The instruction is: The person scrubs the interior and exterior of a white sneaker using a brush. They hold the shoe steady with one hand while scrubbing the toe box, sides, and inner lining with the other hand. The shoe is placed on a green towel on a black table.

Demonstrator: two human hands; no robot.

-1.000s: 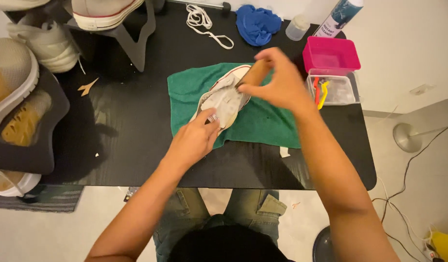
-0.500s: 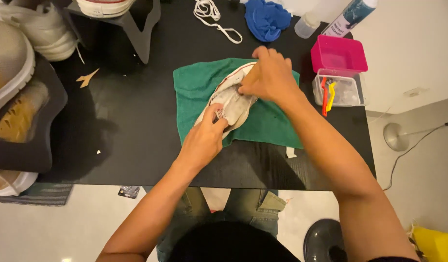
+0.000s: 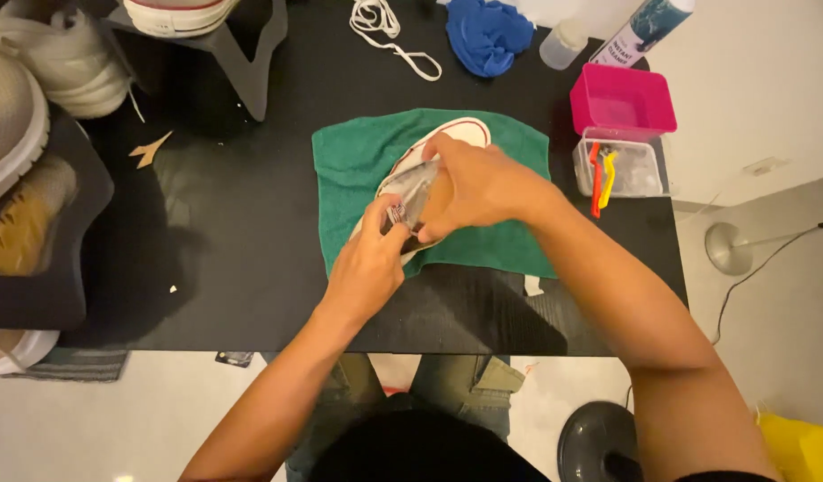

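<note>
Working at a black table [image 3: 251,223] that ends just above my knees, I have pale floor below its near edge and off to the right, where a round lamp base [image 3: 728,248] and its cable sit. A green towel [image 3: 358,170] lies flat in the middle of the table, and the white sneaker [image 3: 447,138] rests on it, toe pointing away from me. My left hand [image 3: 367,268] pinches the shoe's near end, fingers closed together on it; my right hand [image 3: 478,183] lies over the middle of the shoe, fingers curled and clamped on its upper. Other shoes on dark stands [image 3: 37,107] crowd the left side. Along the far edge lie a white lace [image 3: 389,36], a blue cloth [image 3: 487,36] and a spray bottle [image 3: 639,31]. A pink box [image 3: 621,103] and a clear tub [image 3: 634,170] stand near the right edge. Bare tabletop lies open between the towel and the stands.
</note>
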